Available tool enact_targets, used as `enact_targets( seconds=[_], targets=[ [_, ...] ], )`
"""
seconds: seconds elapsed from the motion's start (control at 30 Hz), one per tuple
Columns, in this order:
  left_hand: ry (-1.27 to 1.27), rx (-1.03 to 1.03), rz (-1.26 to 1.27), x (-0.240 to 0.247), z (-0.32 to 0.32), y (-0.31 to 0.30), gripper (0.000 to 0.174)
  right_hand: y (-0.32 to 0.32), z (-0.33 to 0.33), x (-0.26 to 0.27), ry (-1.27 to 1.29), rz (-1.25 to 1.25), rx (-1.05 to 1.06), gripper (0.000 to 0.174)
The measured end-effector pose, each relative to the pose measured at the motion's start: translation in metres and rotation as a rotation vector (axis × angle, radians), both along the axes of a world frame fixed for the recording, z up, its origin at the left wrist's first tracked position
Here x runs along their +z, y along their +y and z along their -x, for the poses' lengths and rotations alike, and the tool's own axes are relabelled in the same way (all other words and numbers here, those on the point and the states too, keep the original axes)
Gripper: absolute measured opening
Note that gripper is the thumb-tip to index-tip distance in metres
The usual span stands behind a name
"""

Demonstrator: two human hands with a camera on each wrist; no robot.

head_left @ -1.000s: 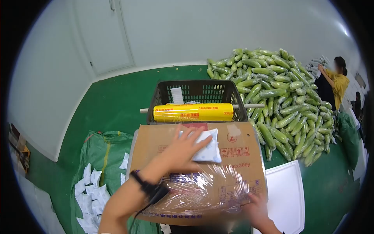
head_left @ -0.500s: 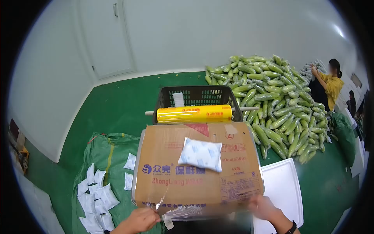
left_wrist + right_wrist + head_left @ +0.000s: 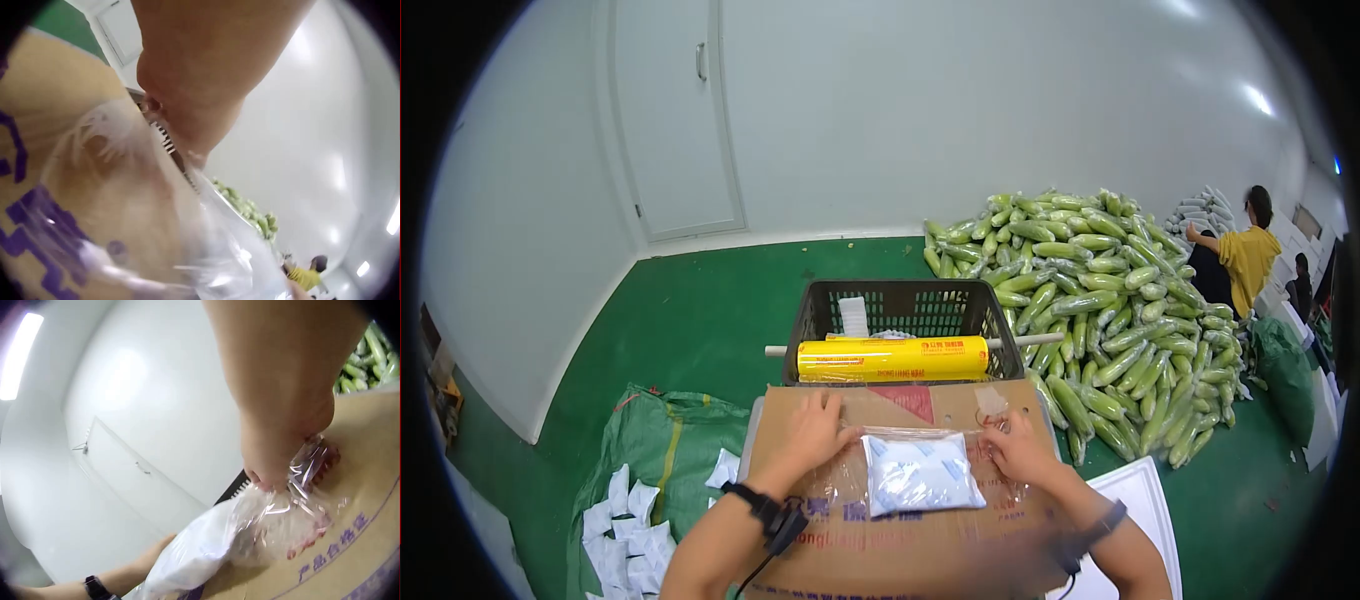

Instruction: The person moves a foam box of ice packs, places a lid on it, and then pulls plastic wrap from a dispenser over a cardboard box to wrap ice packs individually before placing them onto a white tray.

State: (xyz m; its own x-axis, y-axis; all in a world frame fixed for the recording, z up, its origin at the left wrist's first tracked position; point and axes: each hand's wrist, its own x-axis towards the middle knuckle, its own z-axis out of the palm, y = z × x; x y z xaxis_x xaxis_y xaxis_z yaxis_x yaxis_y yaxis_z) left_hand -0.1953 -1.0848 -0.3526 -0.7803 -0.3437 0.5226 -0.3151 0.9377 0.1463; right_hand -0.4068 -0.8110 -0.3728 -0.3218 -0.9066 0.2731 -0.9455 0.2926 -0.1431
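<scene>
A white pillow-shaped packet (image 3: 920, 475) with pale blue print lies on a cardboard box (image 3: 840, 565) in the head view. Clear plastic wrap (image 3: 281, 519) covers the packet and stretches taut between the hands. My left hand (image 3: 812, 438) is just left of the packet and grips the wrap's edge with thumb and fingers. On the other side, my right hand (image 3: 1022, 448) pinches the wrap, which bunches up under its fingertips in the right wrist view. The wrist mostly hides the left fingertips in the left wrist view.
Behind the box, a yellow wrap roll (image 3: 890, 358) on a rod spans a black crate (image 3: 900, 295). Bagged green vegetables (image 3: 1100, 320) are heaped at right, near a person (image 3: 1250, 265) in yellow. More white packets (image 3: 625, 540) lie on a green sack (image 3: 685, 440). A white tray (image 3: 1145, 510) is at right.
My left hand set the packet down and let go of it. Both hands took the wrap at the box's near edge, then moved it forward over the packet. The head view has tilted up.
</scene>
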Motion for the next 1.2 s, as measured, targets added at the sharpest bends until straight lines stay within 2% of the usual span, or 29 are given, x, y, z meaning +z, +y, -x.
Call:
enact_targets(
  seconds=[0.03, 0.13, 0.23, 0.33, 0.37, 0.47, 0.5, 0.6, 0.63, 0.73, 0.77, 0.87, 0.9, 0.97, 1.07, 1.13, 1.17, 1.2],
  targets=[
    [0.104, -0.026, 0.129, -0.017, 0.004, -0.002, 0.035, 0.001, -0.009, 0.004, 0.1, -0.011, -0.031, 0.025],
    [0.144, -0.52, 0.144, 0.027, -0.006, 0.02, 0.044, 0.001, -0.038, 0.061, 0.104, 0.105, 0.071, 0.042],
    [-0.198, -0.751, -0.414, -0.01, 0.016, 0.044, 0.045, -0.018, -0.086, 0.048, -0.217, 0.007, 0.342, 0.064],
    [-0.357, -0.613, -0.921, -0.02, 0.031, 0.032, 0.042, -0.035, -0.075, 0.033, 0.01, -0.042, 0.39, 0.076],
    [-0.535, -0.595, -1.0, -0.02, 0.03, 0.027, 0.043, -0.032, -0.072, 0.039, 0.002, -0.044, 0.445, 0.071],
    [-0.472, -0.664, -1.398, -0.014, -0.012, 0.056, 0.055, -0.023, -0.069, 0.076, -0.39, -0.323, 0.612, 0.061],
    [-0.505, -0.662, -1.746, -0.009, -0.027, 0.064, 0.063, -0.026, -0.07, 0.09, -0.466, -0.446, 0.607, 0.056],
    [-0.129, -0.709, -1.456, 0.007, -0.044, 0.058, 0.061, -0.047, -0.058, 0.077, -0.918, -0.701, 0.581, 0.053],
    [-0.085, -0.831, -1.007, 0.006, -0.043, 0.05, 0.051, -0.053, -0.057, 0.059, -1.067, -0.707, 0.592, 0.053],
    [-0.366, -0.71, -0.894, 0.006, -0.036, 0.055, 0.04, -0.068, -0.05, 0.045, -0.753, -0.599, 0.496, 0.055],
    [-0.315, -0.673, -0.706, -0.006, -0.03, 0.05, 0.031, -0.063, -0.055, 0.043, -0.34, -0.541, 0.356, 0.067],
    [-0.338, -0.854, -0.46, -0.026, -0.003, 0.025, 0.048, -0.035, -0.096, 0.044, -0.09, -0.278, 0.565, 0.081],
    [-0.405, -0.739, -0.463, -0.033, 0.002, 0.022, 0.056, -0.032, -0.101, 0.049, -0.04, -0.361, 0.584, 0.092],
    [-0.545, -0.525, -0.444, -0.025, 0.026, 0.01, 0.072, -0.04, -0.099, 0.047, -0.218, -0.412, 0.554, 0.09],
    [-0.822, -0.454, -0.218, -0.009, 0.045, 0.016, 0.091, -0.042, -0.1, 0.044, -0.502, -0.439, 0.586, 0.089],
    [-0.832, -0.457, -0.24, -0.008, 0.044, 0.017, 0.093, -0.034, -0.108, 0.045, -0.634, -0.369, 0.705, 0.09],
    [-0.837, -0.461, -0.251, -0.009, 0.044, 0.017, 0.093, -0.027, -0.112, 0.054, -0.684, -0.496, 0.731, 0.09],
    [-0.817, -0.458, -0.276, -0.012, 0.044, 0.015, 0.092, -0.018, -0.119, 0.055, -0.831, -0.502, 0.864, 0.09]
  ],
)
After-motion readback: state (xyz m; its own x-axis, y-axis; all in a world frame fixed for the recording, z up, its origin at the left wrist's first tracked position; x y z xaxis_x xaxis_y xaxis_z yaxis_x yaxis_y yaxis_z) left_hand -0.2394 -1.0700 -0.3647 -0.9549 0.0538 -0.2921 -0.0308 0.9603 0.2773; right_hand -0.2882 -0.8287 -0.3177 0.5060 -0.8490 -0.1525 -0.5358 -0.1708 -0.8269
